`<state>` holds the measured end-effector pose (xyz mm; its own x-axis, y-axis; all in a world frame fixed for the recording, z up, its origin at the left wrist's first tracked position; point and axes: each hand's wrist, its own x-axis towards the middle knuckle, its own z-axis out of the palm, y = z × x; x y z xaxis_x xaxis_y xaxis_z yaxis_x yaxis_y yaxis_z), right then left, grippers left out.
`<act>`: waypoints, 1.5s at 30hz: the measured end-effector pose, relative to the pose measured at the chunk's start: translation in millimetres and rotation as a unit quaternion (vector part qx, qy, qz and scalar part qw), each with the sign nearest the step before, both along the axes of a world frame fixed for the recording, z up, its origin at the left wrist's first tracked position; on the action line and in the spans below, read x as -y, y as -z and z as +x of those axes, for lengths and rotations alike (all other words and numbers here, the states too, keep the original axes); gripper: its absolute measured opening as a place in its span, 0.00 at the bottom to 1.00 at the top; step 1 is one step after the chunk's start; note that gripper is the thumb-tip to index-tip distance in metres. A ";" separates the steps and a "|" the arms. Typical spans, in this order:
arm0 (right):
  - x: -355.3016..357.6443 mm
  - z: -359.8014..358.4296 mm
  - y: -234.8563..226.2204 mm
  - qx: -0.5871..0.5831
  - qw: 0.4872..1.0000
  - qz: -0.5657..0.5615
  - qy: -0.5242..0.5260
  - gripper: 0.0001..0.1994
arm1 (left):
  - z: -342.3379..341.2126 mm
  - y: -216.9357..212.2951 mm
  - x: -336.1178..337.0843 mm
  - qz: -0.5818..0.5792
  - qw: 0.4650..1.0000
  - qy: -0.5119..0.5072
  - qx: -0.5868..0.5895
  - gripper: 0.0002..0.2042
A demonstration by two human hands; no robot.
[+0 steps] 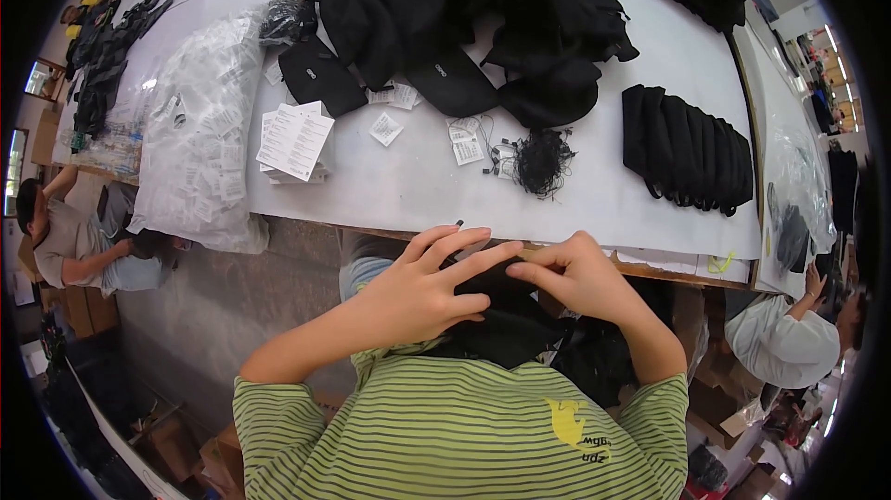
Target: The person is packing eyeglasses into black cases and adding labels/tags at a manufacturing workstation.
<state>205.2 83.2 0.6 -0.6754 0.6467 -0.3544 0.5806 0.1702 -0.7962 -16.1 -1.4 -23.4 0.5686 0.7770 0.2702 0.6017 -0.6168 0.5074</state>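
My left hand [422, 291] lies flat on a black fabric item [506, 324] held against my chest, its fingers spread and pointing right. From the right, my right hand [580, 277] pinches the top edge of the same black item with thumb and forefinger. A small black tip sticks up just above my left fingers. The item hangs over my green striped shirt, below the front edge of the white table [594, 194].
On the table lie a pile of black fabric pieces [483, 18], a neat row of folded black pieces [687, 147], a bundle of black strings [543, 161], paper tags [295, 140] and clear bags [195, 138]. Other people sit at far left [74, 240] and lower right [789, 338].
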 end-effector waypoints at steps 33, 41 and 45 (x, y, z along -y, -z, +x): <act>19.3 13.4 -1.0 -0.028 0.982 0.134 -0.130 0.13 | -85.2 126.7 -108.0 0.049 0.908 -0.411 -0.061 0.13; 1.6 5.5 -2.3 0.005 0.920 0.365 -0.140 0.11 | -31.5 14.0 -76.7 -0.043 0.905 -0.276 0.322 0.04; -3.0 -5.3 -7.4 0.027 0.903 0.398 -0.158 0.08 | -14.9 -10.5 -64.9 0.068 0.985 -0.121 0.101 0.09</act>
<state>200.0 86.2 8.0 -0.8666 0.4890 0.0992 0.4372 0.8400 -0.3213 -31.1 63.5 -12.9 0.2947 0.8323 0.4694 0.6342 -0.5378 0.5554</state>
